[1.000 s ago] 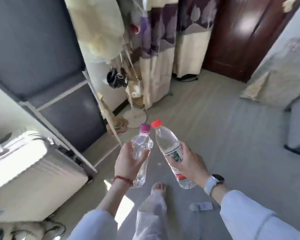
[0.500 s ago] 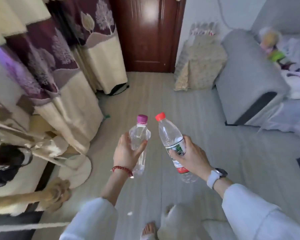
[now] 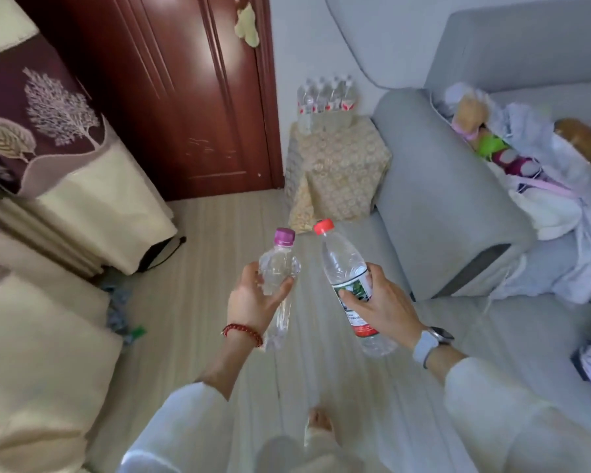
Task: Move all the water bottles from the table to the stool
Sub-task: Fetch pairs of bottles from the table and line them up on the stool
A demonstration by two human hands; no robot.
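My left hand (image 3: 251, 298) grips a clear, crumpled water bottle with a purple cap (image 3: 277, 268), held upright over the floor. My right hand (image 3: 384, 305) grips a larger clear bottle with a red cap (image 3: 343, 268) and a green and red label, tilted slightly left. Ahead, between the door and the sofa, stands a stool covered with a patterned beige cloth (image 3: 338, 165). A pack of several water bottles (image 3: 326, 99) sits at its back.
A dark red wooden door (image 3: 185, 97) is ahead on the left. A grey sofa (image 3: 440, 199) with toys and clothes fills the right. Curtains (image 3: 48, 148) hang on the left. Open wooden floor (image 3: 202, 268) lies between me and the stool; my foot shows below.
The view has swung to the right, away from the suitcase and curtain, bringing the door, the covered stool and the sofa ahead. Both hands still hold their bottles the same way.
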